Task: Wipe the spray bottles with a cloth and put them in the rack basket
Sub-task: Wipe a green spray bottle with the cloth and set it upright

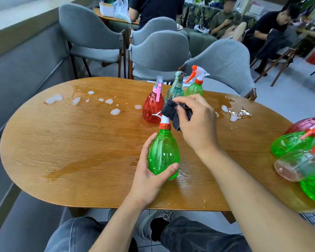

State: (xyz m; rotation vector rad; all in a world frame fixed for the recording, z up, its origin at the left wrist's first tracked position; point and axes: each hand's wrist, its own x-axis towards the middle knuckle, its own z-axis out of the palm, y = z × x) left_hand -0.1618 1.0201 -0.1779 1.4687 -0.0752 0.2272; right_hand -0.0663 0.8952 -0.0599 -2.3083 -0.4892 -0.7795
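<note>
3 spray bottles (173,95) stand just behind the green bottle (163,153), which the left hand (149,171) grips. Right hand (195,120) pinches a dark cloth (171,111) on its nozzle; foam puddles (91,100) dot the table (80,151).

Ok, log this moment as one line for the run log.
step: wiping | left hand: grips green spray bottle upright on table | right hand: rubs dark cloth on its nozzle | waiting: three bottles behind

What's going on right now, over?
Left hand grips green bottle. Right hand rubs dark cloth on its nozzle. Foam puddles on table.
</note>
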